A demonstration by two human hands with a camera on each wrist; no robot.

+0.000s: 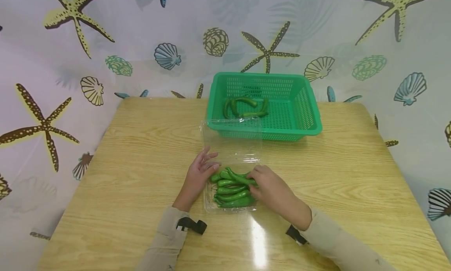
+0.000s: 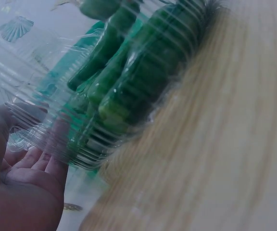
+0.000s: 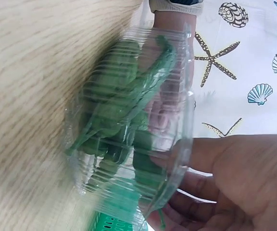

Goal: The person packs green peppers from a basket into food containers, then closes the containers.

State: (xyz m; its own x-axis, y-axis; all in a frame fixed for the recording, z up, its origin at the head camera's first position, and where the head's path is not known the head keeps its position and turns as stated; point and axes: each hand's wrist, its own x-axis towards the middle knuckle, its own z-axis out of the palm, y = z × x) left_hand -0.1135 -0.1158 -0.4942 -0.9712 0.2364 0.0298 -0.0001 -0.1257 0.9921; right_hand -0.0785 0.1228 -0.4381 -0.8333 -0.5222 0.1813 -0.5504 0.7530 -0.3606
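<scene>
A clear plastic clamshell box (image 1: 230,210) stands on the table with its lid (image 1: 232,140) raised toward the basket. Several long green peppers (image 1: 230,190) lie side by side in it. My right hand (image 1: 273,186) pinches one green pepper (image 3: 148,159) at the box's right side, thumb inside the rim and the other fingers beyond it in the right wrist view. At the upper left corner, my left hand (image 1: 197,181) rests against the box wall (image 2: 85,154), its fingers loosely extended and spread. The pinched pepper's end is partly hidden by the right fingers.
Behind the box, a green plastic basket (image 1: 310,106) holds several more green peppers (image 1: 253,114), and the lid overlaps its front rim in the head view. The wooden table (image 1: 148,145) meets a shell-and-starfish patterned cloth (image 1: 134,36) at the back and sides.
</scene>
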